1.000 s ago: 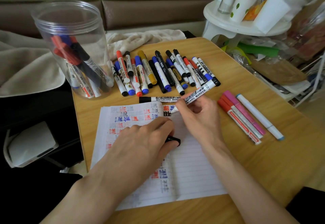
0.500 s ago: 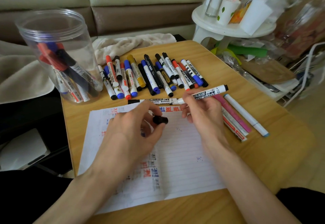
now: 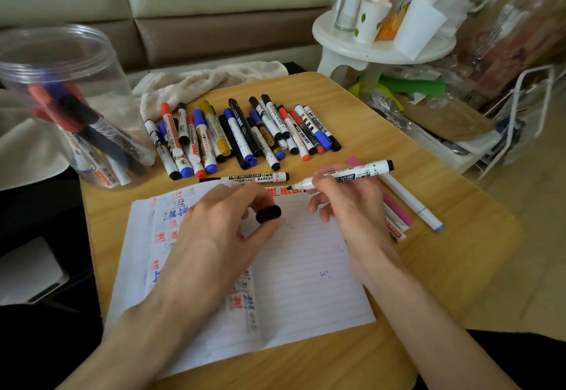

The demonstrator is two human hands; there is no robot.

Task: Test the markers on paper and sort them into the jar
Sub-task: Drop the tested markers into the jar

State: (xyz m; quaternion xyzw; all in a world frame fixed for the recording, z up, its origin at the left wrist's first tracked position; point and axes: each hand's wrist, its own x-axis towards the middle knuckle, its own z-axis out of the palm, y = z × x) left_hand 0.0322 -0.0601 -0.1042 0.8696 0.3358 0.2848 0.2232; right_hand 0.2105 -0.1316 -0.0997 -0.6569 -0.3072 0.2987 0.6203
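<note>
Black marker [image 3: 367, 171], uncapped, tip at top edge of the paper [image 3: 306, 291]; right hand [image 3: 346, 206] pinches its barrel, left hand [image 3: 214, 236] pinches the cap [image 3: 269, 214]. Many test marks on paper. In the jar [image 3: 61, 107], several sorted markers; roughly 20 lie in a row [image 3: 245, 135] on the desk [image 3: 459, 236], likely untested. Well under half done.

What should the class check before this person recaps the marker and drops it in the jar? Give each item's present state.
1. Cap ready: the left hand pinches the black cap: ok.
2. Marker secure: the right hand grips the uncapped marker: ok.
3. Aim: its tip points toward the cap: ok.
4. Tip clear of the paper: cannot tell.
5. Ink test passed: cannot tell; no mark on the sheet can be tied to this marker.
6. The jar is lidless, with room above its sorted markers: ok.
</note>
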